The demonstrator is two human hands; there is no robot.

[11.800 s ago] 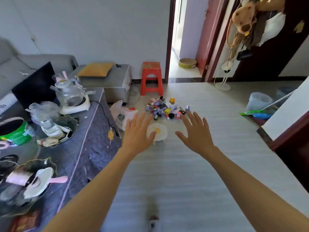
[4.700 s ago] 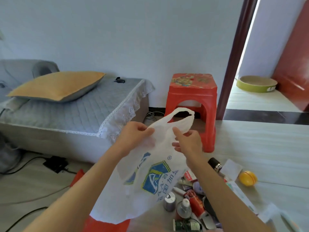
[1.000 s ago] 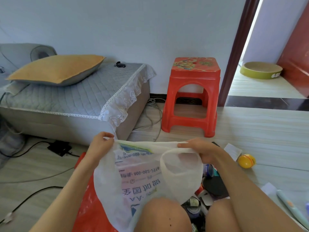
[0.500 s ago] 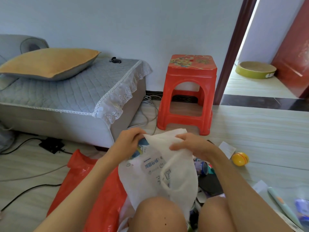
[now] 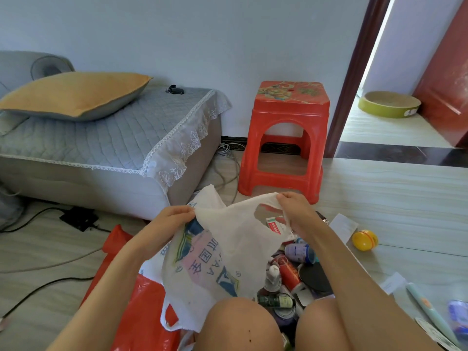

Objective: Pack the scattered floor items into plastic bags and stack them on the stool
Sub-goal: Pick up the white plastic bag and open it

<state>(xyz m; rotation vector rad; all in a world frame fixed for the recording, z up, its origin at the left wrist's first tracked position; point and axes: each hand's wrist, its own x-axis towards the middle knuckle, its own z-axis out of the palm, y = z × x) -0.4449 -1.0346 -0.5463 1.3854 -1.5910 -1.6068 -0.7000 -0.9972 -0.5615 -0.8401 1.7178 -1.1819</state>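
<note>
Hands, left hand [image 5: 170,222] and right hand [image 5: 293,208], pinch white bag [image 5: 222,259]; blue mirrored Chinese print, illegible.

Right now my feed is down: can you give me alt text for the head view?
Both hands, left hand and right hand, pinch a thin white printed plastic bag by its top above a pile of small bottles and tubes on the floor. A red plastic bag lies beneath; the red plastic stool stands behind, nothing stacked on it.
</note>
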